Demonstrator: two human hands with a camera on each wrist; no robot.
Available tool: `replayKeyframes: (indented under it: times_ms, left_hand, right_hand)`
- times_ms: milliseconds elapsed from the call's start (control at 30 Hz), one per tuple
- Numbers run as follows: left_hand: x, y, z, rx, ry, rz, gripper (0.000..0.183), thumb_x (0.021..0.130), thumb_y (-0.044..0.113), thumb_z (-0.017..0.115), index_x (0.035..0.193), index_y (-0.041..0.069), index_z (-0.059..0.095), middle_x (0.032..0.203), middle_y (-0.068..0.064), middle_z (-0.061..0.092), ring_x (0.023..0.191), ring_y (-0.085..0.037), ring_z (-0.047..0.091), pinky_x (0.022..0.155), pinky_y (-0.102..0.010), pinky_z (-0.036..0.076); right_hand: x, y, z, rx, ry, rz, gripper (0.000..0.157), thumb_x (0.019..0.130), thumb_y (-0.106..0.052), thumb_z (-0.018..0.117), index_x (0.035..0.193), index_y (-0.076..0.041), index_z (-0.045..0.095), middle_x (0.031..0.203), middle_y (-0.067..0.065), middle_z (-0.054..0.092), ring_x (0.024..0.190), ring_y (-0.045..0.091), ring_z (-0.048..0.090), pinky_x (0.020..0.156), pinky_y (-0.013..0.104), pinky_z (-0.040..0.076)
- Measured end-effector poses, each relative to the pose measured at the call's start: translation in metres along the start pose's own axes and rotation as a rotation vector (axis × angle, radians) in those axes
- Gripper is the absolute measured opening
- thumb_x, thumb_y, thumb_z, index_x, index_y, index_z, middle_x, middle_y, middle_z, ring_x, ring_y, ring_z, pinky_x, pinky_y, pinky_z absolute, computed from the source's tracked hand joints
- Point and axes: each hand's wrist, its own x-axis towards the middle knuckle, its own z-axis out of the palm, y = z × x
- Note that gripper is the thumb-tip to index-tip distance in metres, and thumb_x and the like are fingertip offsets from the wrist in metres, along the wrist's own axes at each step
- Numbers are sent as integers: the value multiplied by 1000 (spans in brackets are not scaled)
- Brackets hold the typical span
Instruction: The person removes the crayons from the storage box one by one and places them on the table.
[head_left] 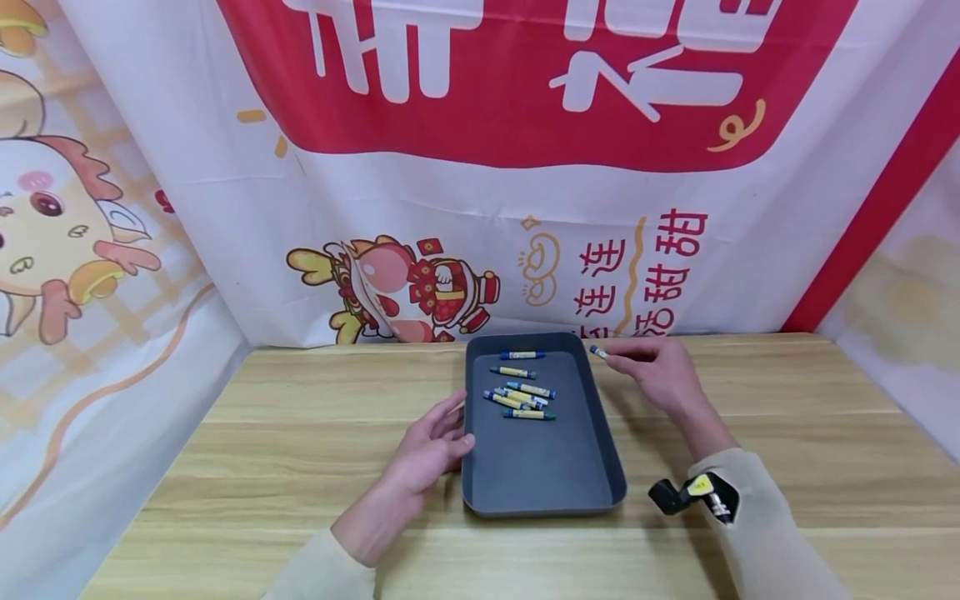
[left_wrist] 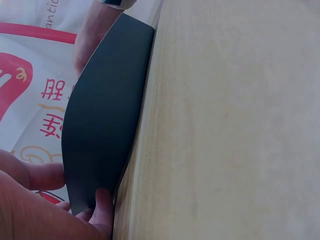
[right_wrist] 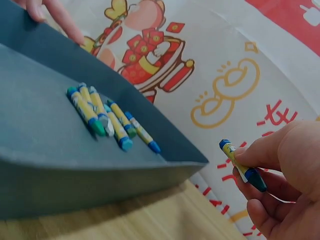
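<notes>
A dark grey rectangular tray (head_left: 540, 475) lies on the wooden table. My left hand (head_left: 431, 446) holds its left wall, with the thumb over the rim and fingers against the outer side (left_wrist: 103, 207). Just beyond the tray's far right corner, my right hand (head_left: 660, 375) pinches a crayon (right_wrist: 245, 167) between thumb and fingers. That crayon has a yellow wrapper, a dark green tip and a blue end. Inside the tray, several similar crayons (head_left: 528, 414) lie in a loose cluster toward the far half, with a blue one (head_left: 522, 355) close to the far wall.
Behind the table (head_left: 315, 467) hangs a white cloth (head_left: 480, 192) with red shapes, characters and cartoon figures. A similar printed cloth (head_left: 82, 350) covers the left side. A small black device (head_left: 693, 493) is fixed at the right sleeve's cuff.
</notes>
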Motion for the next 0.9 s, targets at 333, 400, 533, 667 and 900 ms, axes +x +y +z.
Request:
replayKeyframes:
  times_ms: [333,400,533,667,900]
  left_hand:
    - [0,0,0,-3,0,-4,72,102,0,61,165,23,39,170,-17,40,150,-39,49,120,-53,47]
    - [0,0,0,-2,1,-5,72,102,0,61,165,24,39,170,-17,40,150,-39,49,120,-53,47]
    - [0,0,0,-3,1,-1,72,101,-1,61,165,23,39,170,-17,41,150,-39,49,120,-53,47]
    - [0,0,0,-4,-1,1,71,101,-1,61,165,23,39,170,-17,41,150,-39,49,120,-54,46]
    - [0,0,0,0,2,1,71,101,0,62,165,24,40,170,-17,40,151,-39,48,121,-54,45]
  right_hand:
    - [-1,18,-4,-55,-4,62,31,100,-25,74,127,-12,77,132,16,75,118,29,69,91,28,53]
    - [-1,21,-3,-52,-4,82,31,101,-26,74,128,-12,77,134,16,74,119,29,69,92,29,53]
    - [1,25,-2,-49,-6,116,31,100,-26,74,129,-13,76,136,16,73,123,31,67,98,38,55]
    - [2,30,0,-60,8,139,32,100,-25,75,128,-11,77,136,18,73,126,33,65,96,38,53]
    - [5,36,4,-85,53,175,29,98,-25,76,125,-13,79,133,15,75,123,32,64,88,30,47]
